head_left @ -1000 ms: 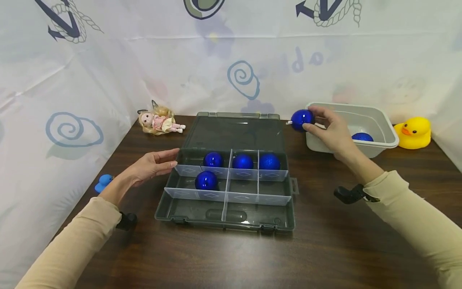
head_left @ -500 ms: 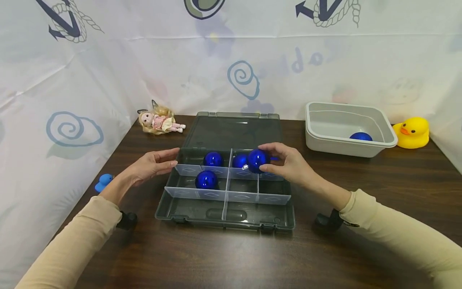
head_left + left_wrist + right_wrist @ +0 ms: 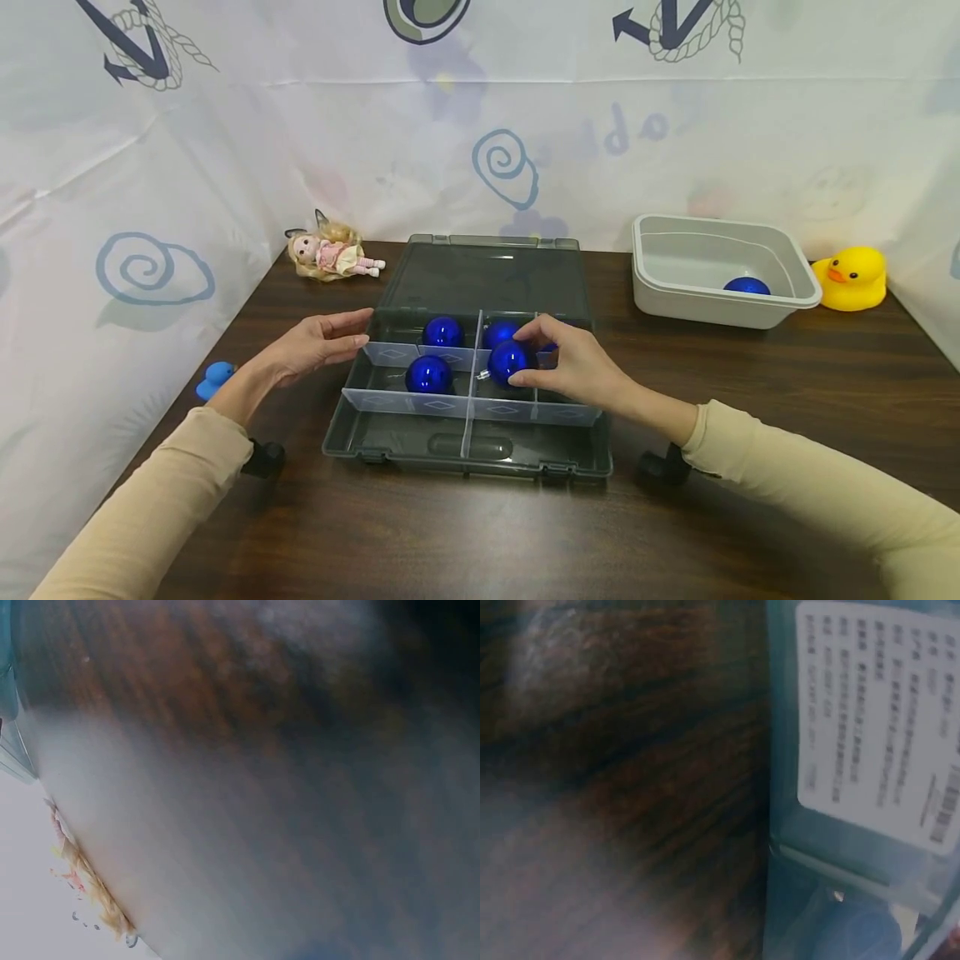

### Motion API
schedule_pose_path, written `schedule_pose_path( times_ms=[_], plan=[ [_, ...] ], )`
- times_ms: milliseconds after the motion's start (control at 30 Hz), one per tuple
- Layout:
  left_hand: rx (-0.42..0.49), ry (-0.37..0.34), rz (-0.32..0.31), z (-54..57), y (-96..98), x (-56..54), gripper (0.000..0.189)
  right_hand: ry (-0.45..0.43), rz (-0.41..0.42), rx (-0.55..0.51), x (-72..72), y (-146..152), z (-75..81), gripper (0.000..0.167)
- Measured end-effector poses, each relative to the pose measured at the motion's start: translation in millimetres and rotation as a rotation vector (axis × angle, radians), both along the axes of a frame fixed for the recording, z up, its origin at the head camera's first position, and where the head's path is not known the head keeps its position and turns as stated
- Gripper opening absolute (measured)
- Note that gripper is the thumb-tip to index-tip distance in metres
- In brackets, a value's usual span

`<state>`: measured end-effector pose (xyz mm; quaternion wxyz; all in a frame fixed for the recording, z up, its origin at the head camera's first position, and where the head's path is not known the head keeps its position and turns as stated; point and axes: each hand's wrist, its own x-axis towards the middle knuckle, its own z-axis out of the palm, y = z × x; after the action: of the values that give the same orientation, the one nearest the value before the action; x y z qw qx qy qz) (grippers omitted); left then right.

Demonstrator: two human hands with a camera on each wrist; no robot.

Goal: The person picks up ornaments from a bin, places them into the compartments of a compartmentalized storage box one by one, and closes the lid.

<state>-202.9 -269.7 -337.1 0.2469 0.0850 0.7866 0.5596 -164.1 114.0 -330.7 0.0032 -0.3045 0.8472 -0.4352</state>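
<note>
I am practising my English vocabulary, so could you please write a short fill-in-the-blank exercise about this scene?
1. The right hand holds a ball whose colour is ____.
2. The yellow toy beside the tub is a ____.
3. The number of balls visible inside the tub is ____.

Missing words: blue; duck; one.

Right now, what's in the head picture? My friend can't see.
A right hand pinches a shiny round blue bauble at an open, see-through grey plastic box holding more baubles; a left hand is at its left edge. At right, a pale grey plastic tub holds another bauble.
</note>
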Motion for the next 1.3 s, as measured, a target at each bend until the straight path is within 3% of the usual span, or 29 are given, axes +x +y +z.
schedule_pose_path(
  times_ms=[333,600,733,833,1000,1133,1300],
  plan=[
    [0.008,-0.002,0.002,-0.7,-1.0,-0.5,0.068,0.038,-0.082,0.154,6.1,-9,-2.2,0.046],
    [0.007,0.0,-0.002,0.2,-0.4,-0.4,0.068,0.055,-0.055,0.147,3.7,-5,-2.1,0.044],
    [0.003,-0.001,-0.006,0.5,-0.2,0.5,0.068,0.099,-0.043,0.062,-1.9,7,-0.9,0.04],
    [0.007,0.0,-0.011,0.9,0.1,0.7,0.068,0.139,-0.082,-0.047,-13.4,28,5.2,0.032],
    [0.005,0.003,-0.007,2.1,0.6,1.4,0.068,0.121,-0.319,-0.153,-45.4,91,24.7,0.025],
    [0.007,0.004,-0.003,2.3,0.4,1.2,0.068,0.014,-0.477,-0.104,-68.0,155,32.4,0.036],
    [0.007,0.0,-0.008,1.0,0.5,0.8,0.068,-0.143,-0.489,0.138,-84.3,219,33.8,0.051]
  ],
)
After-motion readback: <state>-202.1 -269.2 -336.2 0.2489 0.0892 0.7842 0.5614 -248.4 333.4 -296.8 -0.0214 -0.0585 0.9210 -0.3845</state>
